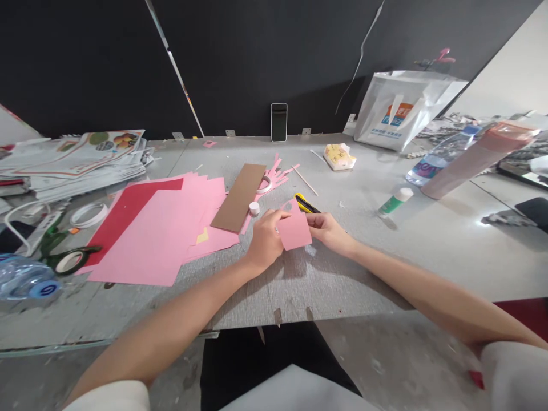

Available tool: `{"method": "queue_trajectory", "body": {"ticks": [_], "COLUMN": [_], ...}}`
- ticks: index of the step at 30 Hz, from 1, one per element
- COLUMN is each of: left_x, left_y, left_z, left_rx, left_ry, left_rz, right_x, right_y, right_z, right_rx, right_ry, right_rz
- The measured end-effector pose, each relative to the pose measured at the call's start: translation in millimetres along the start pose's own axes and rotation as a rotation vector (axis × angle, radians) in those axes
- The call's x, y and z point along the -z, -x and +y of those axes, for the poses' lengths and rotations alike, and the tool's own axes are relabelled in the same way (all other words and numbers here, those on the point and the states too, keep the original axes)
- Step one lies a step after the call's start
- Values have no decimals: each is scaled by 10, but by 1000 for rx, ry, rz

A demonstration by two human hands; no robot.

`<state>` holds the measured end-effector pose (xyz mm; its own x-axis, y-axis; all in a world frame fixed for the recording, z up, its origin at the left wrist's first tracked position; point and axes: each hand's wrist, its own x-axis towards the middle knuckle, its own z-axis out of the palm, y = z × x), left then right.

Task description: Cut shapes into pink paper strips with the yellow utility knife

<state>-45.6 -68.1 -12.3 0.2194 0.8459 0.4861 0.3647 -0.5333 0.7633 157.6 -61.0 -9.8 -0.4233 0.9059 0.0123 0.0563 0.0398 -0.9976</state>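
A small pink paper piece (295, 231) is held up above the front of the table between both hands. My left hand (268, 237) pinches its left side, thumb across the top. On its right edge, my right hand (329, 231) closes with thumb and fingers. A narrower pink part with a greyish spot sticks up at the top of the piece. Just behind the hands lies a yellow and black utility knife (303, 204), partly hidden by the paper and the right hand. Left of the paper, a small white cap (254, 208) stands near a brown cardboard strip (240, 197).
Pink paper sheets (158, 228) spread to the left, over a red sheet (128, 214). A tape roll (264, 184), pink strips (276, 177) and a thin stick (305, 180) lie behind the hands. A glue stick (396, 201) and a water bottle (440, 157) stand right. A phone (279, 123) leans at the back.
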Motion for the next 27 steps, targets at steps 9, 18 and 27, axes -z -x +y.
{"method": "queue_trajectory", "body": {"ticks": [9, 18, 27], "left_x": [-42, -61, -61], "left_y": [-78, -95, -94], "left_z": [-36, -123, -101], "left_rx": [272, 367, 417], "left_ry": [236, 382, 466], "left_rz": [-7, -27, 2], "right_x": [-8, -20, -27], "right_y": [3, 3, -11], "right_z": [30, 50, 85], "right_rx": [55, 103, 141], "right_ry": [183, 277, 316], "right_rz": [66, 96, 130]}}
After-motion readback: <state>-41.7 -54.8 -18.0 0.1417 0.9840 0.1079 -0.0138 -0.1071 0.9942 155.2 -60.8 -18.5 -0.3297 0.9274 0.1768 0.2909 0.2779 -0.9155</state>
